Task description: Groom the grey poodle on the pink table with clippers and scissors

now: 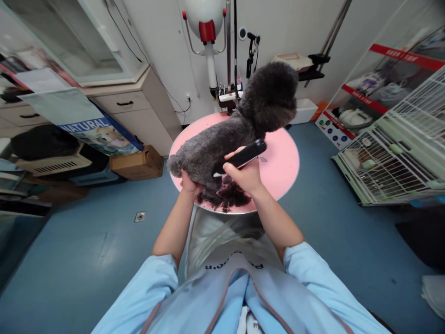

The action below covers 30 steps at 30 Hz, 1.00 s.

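Right hand (pixel 247 175): wrapped around black hair clipper (pixel 248 153), blade end against gray dog (pixel 215 144), lower side
Left hand (pixel 189 183): thumb on the dog's hindquarters; other fingers mostly hidden, can't tell how tightly closed
Count: one dog, one clipper, one round pink table (pixel 283 160), one dark hair pile (pixel 233 194)
Dog position: on table, just beyond both hands, head right

Both forearms (pixel 278 218) reach forward, right hand (pixel 246 176) gripping.

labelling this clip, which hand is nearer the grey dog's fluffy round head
Right hand, holding the black elongated clipper below the head in view; left hand farther away, at the rear of the dog.
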Tool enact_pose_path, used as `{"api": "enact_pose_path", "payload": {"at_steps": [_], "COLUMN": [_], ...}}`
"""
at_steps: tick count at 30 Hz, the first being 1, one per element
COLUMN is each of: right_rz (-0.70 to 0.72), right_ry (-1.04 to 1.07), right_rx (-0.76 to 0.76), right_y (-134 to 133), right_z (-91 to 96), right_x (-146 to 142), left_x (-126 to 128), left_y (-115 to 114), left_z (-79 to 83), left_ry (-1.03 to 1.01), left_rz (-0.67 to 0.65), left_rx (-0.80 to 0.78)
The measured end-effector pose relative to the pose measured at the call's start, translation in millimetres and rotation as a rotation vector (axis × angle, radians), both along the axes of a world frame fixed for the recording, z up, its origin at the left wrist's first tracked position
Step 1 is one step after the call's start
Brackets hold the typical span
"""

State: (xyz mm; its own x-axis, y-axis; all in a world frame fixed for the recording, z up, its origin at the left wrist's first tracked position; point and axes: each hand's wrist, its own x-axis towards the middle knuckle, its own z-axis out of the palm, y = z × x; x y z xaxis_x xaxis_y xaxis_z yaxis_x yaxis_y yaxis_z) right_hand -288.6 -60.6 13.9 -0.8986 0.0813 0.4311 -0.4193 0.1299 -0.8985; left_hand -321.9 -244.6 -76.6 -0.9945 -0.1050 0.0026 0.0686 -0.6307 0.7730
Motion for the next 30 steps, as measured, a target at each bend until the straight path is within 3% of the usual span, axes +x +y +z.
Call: {"api": "enact_pose_path", "payload": {"at_steps": [4, 8, 11, 14, 16, 19, 22, 25, 27, 30], "right_rz": [-0.072, -0.043, -0.018, -0.065, -0.132, -0.132, -0.064, 0.001, -0.016, -0.059], "right_ry": [0.006, -0.045, -0.047, 0.004, 0.073, 0.082, 0.030, 0.034, 0.060, 0.107], "right_rx": [0.054, 0.211, 0.263, 0.153, 0.037, 0.043, 0.143, 0.181, 0.101, -0.068], "right_y": [-9, -15, -11, -5, -5, -11, -16, -12, -5, 2], "right_z": [10.8, -11.3, -25.3, -15.9, -2.3, 6.8, -6.8, -21.5, -17.9, 5.7], "right_x": [-3, 16, 30, 29, 23, 20, 28, 34, 28, 10], "left_x": [2, 1, 3, 4, 4, 3, 1, -1, -1, -2], "left_y": [1, -6, -17, -28, -32, -31, -30, -31, -33, -33], "left_z": [2.7, -10.1, -23.4, -28.7, -27.2, -22.8, -21.8, -24.0, -25.0, -23.7], "left_ry": [-0.047, 0.015, 0.037, 0.003, -0.007, 0.033, 0.099, 0.083, 0.040, 0.014], "left_rz": [0.024, -0.008, -0.123, -0.312, -0.362, -0.306, -0.224, -0.258, -0.301, -0.295], "left_rx": [-0.051, -0.086, -0.147, -0.175, -0.177, -0.167, -0.131, -0.094, -0.089, -0.084]}}
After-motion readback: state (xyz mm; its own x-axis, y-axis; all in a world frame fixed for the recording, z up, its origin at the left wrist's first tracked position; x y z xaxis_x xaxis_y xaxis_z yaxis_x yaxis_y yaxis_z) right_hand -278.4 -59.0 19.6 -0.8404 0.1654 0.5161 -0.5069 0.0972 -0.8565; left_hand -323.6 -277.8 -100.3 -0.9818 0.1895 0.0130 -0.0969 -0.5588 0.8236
